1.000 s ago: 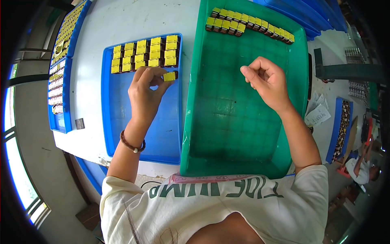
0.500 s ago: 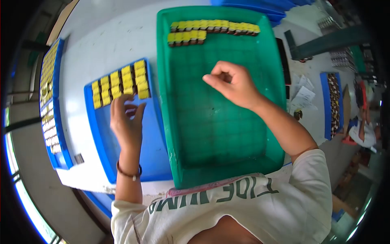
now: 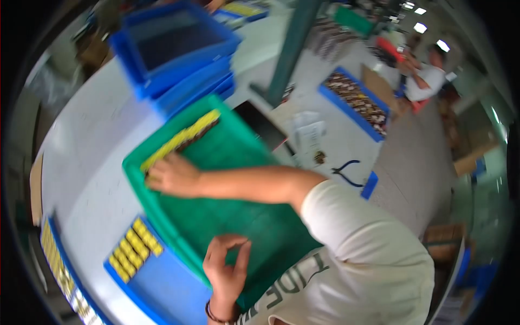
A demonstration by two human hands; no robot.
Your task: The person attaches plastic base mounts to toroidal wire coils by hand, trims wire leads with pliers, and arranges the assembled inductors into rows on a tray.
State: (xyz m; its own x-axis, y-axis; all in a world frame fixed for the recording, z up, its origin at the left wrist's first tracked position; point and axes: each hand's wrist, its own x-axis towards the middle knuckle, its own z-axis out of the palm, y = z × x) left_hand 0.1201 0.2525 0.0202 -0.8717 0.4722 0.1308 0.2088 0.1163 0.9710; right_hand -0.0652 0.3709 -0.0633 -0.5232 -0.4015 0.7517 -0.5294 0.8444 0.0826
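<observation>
Small yellow-topped blocks with dark sides (image 3: 187, 134) form a row along the far edge of the green tray (image 3: 233, 214). My right hand (image 3: 174, 176) reaches across to the left end of that row. Its fingers are curled down against the blocks there, and the fingertips are partly hidden. Over the tray's near side hovers my left hand (image 3: 225, 265), with thumb and index fingertip brought together; whatever sits between them is too blurred to see. More yellow-topped blocks (image 3: 132, 252) stand in rows in a blue tray (image 3: 168, 287) to the left.
Stacked blue trays (image 3: 179, 49) rise behind the green tray, beside a dark green post (image 3: 290, 54). Pliers (image 3: 346, 172), papers (image 3: 310, 135) and a blue tray of mixed parts (image 3: 357, 103) lie to the right. Another person (image 3: 425, 81) sits farther off.
The view has swung and tilted. My right hand has moved from above the tray's middle to the row of blocks. My left hand has left the blue tray's blocks for the green tray, its fingertips closing.
</observation>
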